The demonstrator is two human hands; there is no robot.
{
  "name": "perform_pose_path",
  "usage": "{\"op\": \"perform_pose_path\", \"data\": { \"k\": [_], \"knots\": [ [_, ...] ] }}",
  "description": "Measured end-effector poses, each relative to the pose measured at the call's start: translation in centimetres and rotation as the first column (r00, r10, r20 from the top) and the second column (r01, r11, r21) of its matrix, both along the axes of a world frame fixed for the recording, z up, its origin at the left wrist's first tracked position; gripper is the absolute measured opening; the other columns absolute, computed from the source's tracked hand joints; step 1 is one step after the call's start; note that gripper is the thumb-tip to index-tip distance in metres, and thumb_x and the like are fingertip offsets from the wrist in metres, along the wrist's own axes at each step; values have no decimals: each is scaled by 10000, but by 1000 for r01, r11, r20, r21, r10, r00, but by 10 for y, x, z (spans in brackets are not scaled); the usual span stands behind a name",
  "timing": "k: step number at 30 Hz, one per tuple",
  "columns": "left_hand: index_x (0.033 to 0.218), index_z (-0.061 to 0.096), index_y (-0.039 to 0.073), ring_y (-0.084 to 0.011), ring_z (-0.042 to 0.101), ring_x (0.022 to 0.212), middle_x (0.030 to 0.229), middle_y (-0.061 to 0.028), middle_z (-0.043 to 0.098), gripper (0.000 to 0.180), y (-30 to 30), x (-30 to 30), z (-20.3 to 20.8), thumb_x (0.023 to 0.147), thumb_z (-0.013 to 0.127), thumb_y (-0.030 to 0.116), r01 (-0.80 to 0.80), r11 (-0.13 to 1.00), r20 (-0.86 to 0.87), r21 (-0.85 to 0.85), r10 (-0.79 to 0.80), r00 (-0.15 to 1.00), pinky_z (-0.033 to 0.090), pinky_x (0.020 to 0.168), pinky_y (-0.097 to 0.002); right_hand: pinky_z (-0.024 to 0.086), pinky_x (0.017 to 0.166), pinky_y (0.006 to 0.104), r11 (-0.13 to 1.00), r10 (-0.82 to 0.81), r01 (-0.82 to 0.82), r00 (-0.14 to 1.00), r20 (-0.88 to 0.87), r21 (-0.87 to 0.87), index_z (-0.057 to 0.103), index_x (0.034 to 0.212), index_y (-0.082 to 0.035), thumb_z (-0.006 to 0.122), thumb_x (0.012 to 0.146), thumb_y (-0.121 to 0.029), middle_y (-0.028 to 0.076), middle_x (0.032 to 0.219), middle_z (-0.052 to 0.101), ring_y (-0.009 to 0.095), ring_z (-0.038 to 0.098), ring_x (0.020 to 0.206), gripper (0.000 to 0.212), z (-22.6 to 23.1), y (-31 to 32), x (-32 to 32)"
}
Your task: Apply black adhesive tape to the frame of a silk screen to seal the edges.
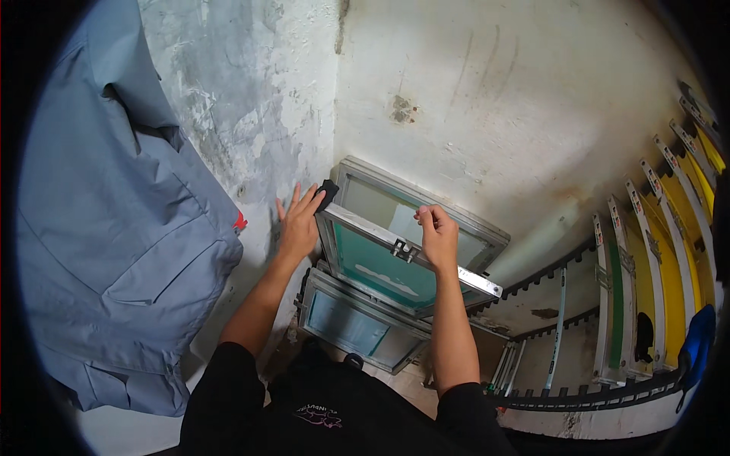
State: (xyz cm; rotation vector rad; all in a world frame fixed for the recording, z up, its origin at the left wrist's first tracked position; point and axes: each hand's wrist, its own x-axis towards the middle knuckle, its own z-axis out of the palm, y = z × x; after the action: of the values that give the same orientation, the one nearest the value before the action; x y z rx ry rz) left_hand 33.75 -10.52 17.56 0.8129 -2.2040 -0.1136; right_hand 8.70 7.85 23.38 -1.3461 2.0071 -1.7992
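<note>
A metal-edged screen frame (411,243) with a green panel leans upright in front of me. At its upper left corner sits a dark, bunched piece that looks like cloth (327,194). My left hand (300,224) reaches that corner with its fingers stretched and spread, the fingertips against the dark piece. Just above the top bar hovers my right hand (439,235), its thumb and fingers pinched together; whatever may be between them is too small to make out. Below it, a small metal clamp (403,249) is fixed to the bar.
Behind stands another metal frame (487,228) against the stained wall (456,91). A lower frame (357,315) leans near my feet. At right, a black notched rack (585,399) holds several yellow and green metal-edged panels (654,266). A grey-blue jacket (129,228) hangs at left.
</note>
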Motion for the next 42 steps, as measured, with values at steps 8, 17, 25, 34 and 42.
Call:
{"op": "perform_pose_path", "data": {
  "k": [8,17,25,34,42],
  "knots": [
    [1441,589,77,-363,311,1539,1561,-103,501,563,99,-53,-5,888,520,0,235,972,-42,4,-235,971,37,1186,-753,507,688,284,1000,10,-9,999,49,-27,701,937,34,633,1030,-264,80,809,732,107,614,710,319,-8,-6,-8],
    [1444,597,147,-389,342,1518,1530,-41,543,622,70,-36,0,844,538,-10,117,986,17,-122,-115,993,70,1157,-796,475,722,249,999,19,-15,996,87,-42,694,925,21,601,1052,-211,39,846,706,84,587,773,281,-10,-3,-10],
    [1407,634,127,-391,338,1518,1522,-45,557,596,31,-11,10,847,537,-52,-70,996,-53,50,72,996,108,1176,-757,472,729,246,999,26,-21,994,108,-50,695,931,20,603,1052,-226,41,849,704,85,579,776,288,-6,-4,-8],
    [1350,680,157,-307,366,1516,1481,7,590,565,109,-56,4,827,569,-24,230,971,-56,70,-226,972,17,1139,-805,478,741,255,997,56,-49,991,125,-59,690,934,22,596,1057,-223,49,860,704,92,584,787,289,-10,-3,-10],
    [1420,631,204,-340,360,1518,1514,14,566,647,33,-13,6,821,555,-28,-146,988,12,-59,146,989,33,1139,-813,481,691,259,994,27,-15,994,107,-112,692,917,37,629,1045,-259,64,824,725,90,600,751,328,-13,-3,-11]
  ]
}}
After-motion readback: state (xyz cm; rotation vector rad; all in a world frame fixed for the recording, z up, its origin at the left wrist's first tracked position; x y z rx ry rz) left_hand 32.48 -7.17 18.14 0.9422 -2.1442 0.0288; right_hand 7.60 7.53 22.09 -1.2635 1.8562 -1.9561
